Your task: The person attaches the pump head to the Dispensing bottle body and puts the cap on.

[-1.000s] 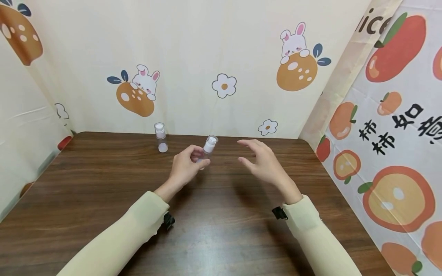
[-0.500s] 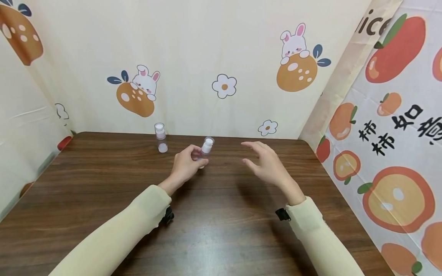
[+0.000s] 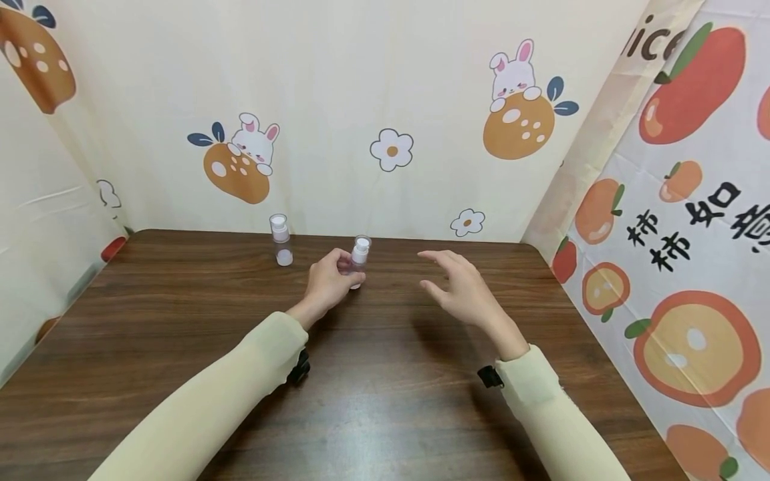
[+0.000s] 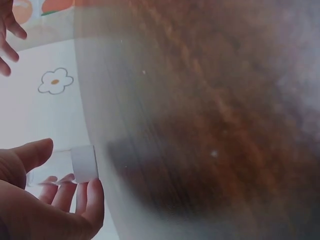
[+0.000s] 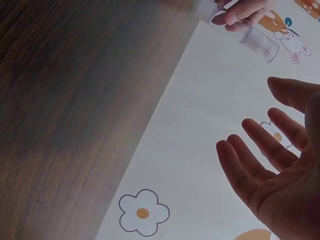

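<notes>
A small clear pump bottle with a white pump top and a clear cap stands nearly upright in my left hand. Thumb and fingers grip it around its lower half, with its base close over the table. In the left wrist view the bottle's white base shows between the thumb and fingertips. My right hand hovers to the right, apart from the bottle, fingers spread and loosely bent with nothing in them. A second pump bottle of the same kind stands upright to the left, near the table's back edge.
The brown wood-grain table reaches back to a cream curtain printed with rabbits and flowers. A fruit-printed cloth hangs along the right side.
The bottle in my left hand has shifted slightly left and been brought from tilted to nearly upright. My right hand has drifted a little to the right.
</notes>
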Available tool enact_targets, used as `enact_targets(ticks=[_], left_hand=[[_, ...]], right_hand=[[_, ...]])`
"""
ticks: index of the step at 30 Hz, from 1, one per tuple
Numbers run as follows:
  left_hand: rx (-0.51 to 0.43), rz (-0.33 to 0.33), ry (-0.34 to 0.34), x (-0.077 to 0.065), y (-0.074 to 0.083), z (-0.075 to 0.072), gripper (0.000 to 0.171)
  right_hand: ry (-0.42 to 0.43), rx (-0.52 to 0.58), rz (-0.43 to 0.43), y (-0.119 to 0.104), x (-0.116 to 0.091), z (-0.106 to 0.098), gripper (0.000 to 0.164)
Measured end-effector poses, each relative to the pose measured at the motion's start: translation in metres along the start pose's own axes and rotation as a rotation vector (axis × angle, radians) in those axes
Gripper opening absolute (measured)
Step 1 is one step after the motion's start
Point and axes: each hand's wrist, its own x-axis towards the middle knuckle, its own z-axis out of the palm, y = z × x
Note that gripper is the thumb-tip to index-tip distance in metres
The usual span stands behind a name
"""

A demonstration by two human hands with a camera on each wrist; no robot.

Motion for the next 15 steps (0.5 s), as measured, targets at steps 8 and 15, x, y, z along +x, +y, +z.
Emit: enact_targets(ticks=[8,15], left_hand=[[-0.027,-0.024,0.033,0.011,-0.003,0.002,0.040],[-0.046,-0.058,0.060,0.023,-0.009,0.003,0.041]], right_hand=[[-0.011,0.020,0.022,0.000,-0.004,0.001,0.052],[-0.012,0.022,0.025,0.002,-0.005,0.000,0.052]])
